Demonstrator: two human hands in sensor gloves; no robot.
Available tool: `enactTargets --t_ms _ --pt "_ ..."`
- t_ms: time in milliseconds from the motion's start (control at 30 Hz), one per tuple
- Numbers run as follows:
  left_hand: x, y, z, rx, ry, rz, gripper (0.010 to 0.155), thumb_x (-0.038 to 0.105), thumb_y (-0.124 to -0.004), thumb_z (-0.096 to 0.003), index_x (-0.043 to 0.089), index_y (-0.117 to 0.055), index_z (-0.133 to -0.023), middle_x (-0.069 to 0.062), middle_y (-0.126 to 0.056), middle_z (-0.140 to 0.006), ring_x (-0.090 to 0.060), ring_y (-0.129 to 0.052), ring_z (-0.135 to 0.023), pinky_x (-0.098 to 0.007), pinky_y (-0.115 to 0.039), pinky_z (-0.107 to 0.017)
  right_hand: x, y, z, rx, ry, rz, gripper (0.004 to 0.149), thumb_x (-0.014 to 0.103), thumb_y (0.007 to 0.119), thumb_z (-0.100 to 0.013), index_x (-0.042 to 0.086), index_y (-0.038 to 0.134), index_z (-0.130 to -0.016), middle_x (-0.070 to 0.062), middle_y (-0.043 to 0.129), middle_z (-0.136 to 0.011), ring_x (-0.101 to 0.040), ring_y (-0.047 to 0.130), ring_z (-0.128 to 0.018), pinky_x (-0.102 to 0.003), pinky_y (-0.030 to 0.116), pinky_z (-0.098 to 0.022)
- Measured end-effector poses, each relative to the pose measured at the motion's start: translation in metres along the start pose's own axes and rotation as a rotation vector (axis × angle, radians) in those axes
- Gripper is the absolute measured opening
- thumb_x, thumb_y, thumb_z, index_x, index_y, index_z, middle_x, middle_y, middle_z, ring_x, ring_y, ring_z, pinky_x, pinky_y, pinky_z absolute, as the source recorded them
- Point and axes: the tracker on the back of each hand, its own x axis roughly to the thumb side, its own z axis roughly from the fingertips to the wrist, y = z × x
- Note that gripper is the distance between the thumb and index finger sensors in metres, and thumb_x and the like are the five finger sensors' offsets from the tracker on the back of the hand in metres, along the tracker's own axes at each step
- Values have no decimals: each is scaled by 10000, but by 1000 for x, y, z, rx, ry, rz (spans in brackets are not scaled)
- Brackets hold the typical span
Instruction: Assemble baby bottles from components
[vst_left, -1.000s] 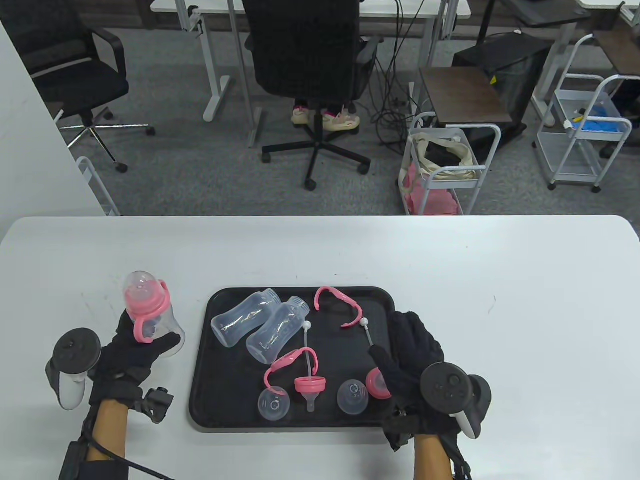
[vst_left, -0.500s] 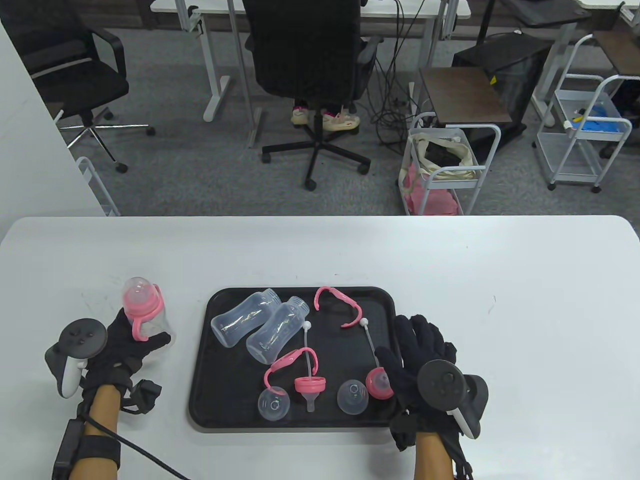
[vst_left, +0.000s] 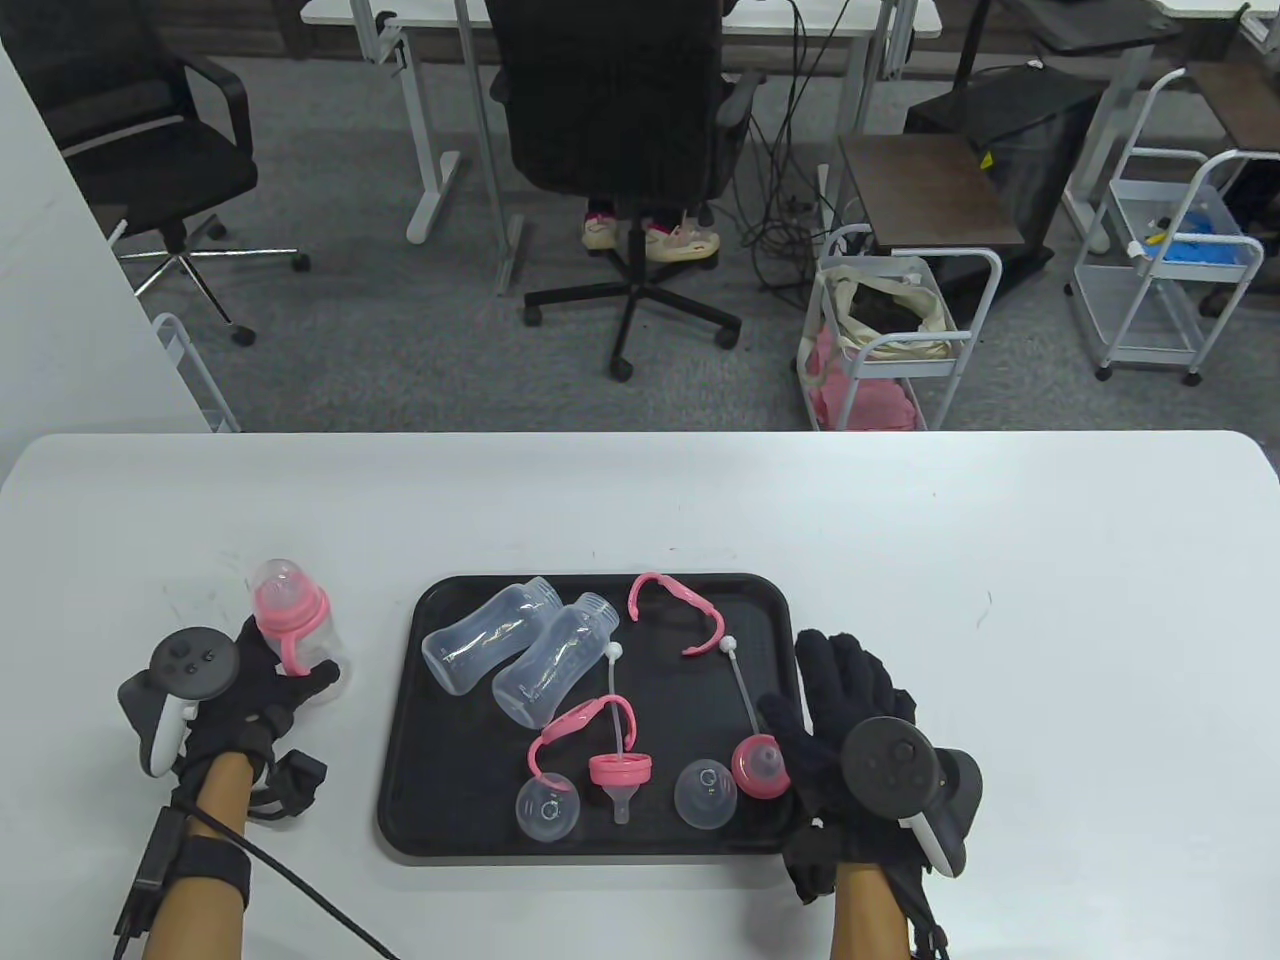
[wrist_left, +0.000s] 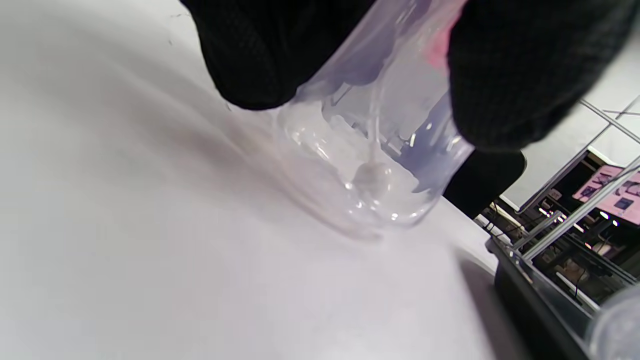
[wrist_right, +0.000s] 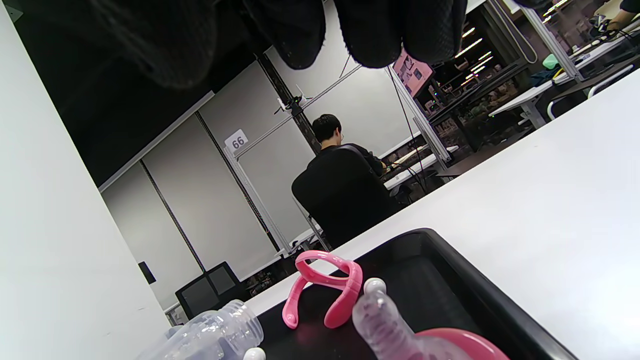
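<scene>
The left hand (vst_left: 255, 690) grips the assembled baby bottle (vst_left: 290, 625) upright on the table, just left of the black tray (vst_left: 400, 800). Empty, clear plastic, it looks light, stiff and slick; holding low around the body seems safest. The right hand (vst_left: 840, 730) hovers open-fingered, holding nothing, at the tray's right edge beside a pink nipple collar (vst_left: 760, 765).

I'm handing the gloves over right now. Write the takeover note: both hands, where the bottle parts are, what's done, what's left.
Left hand grips the assembled bottle, upright, its base at or just above the table left of the tray.
Right hand holds nothing; it lies at the tray's right edge beside a pink collar with straw.
On the tray: two empty bottle bodies, two clear caps, two pink handles, a second collar with nipple and straw.
Done: one bottle. Left: release it, then assemble two more.
</scene>
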Motion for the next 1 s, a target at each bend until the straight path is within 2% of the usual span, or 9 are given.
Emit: enactTargets --t_ms 67,233,333,600,667,767,867,1000 --pt "-1 0 0 -5 16 6 966 596 -927 -409 371 -338 -1141 98 -559 -1171 -168 -736 -1085 -367 -802 -763 0 0 0 -1 2 -2 727 538 752 -553 168 532 -1139 -229 501 -1178 -537 521 -1055 -771 371 -700" --pt "-1 1 4 -21 38 -65 1001 609 -891 -428 358 -255 -1160 101 -498 -1204 -220 -641 -1139 -505 -660 -807 0 0 0 2 -2 0 732 542 754 -551 167 531 -1140 -229 501 -1178 -536 521 -1056 -772 371 -699" --pt "-4 4 9 -70 38 -97 1067 635 -877 -420 322 -182 -1167 70 -429 -1229 -253 -582 -1164 -535 -619 -817 0 1 0 4 -3 -2 738 544 755 -550 171 523 -1142 -229 496 -1179 -536 516 -1057 -772 368 -700" --pt "-4 34 41 -83 -4 -174 1150 688 -865 -387 271 -137 -1173 11 -359 -1250 -315 -482 -1188 -607 -514 -831 0 4 0 26 -7 -25 784 583 764 -535 176 501 -1151 -237 452 -1189 -548 457 -1065 -778 331 -697" --pt "0 45 50 -60 -21 -190 1158 707 -856 -383 260 -143 -1179 -11 -353 -1254 -341 -462 -1185 -634 -498 -824 1 4 0 27 -7 -29 786 584 767 -534 181 496 -1152 -238 442 -1192 -547 433 -1068 -780 318 -696" --pt "10 61 65 -6 -56 -194 1102 697 -843 -415 244 -201 -1187 -89 -348 -1237 -345 -491 -1142 -608 -551 -812 3 4 0 20 -15 -38 787 587 767 -533 187 494 -1154 -237 432 -1195 -545 407 -1071 -780 303 -695" --pt "27 75 80 81 -118 -209 1029 685 -834 -435 259 -268 -1182 -74 -391 -1213 -324 -530 -1109 -573 -587 -801 4 3 0 14 -20 -47 787 587 769 -532 194 492 -1155 -235 430 -1196 -543 398 -1072 -780 294 -694" --pt "65 92 101 204 -238 -244 872 635 -816 -484 290 -385 -1160 -36 -496 -1179 -282 -626 -1068 -525 -640 -782 5 4 0 18 -27 -55 783 586 771 -532 197 495 -1154 -233 428 -1197 -540 394 -1074 -780 294 -694"
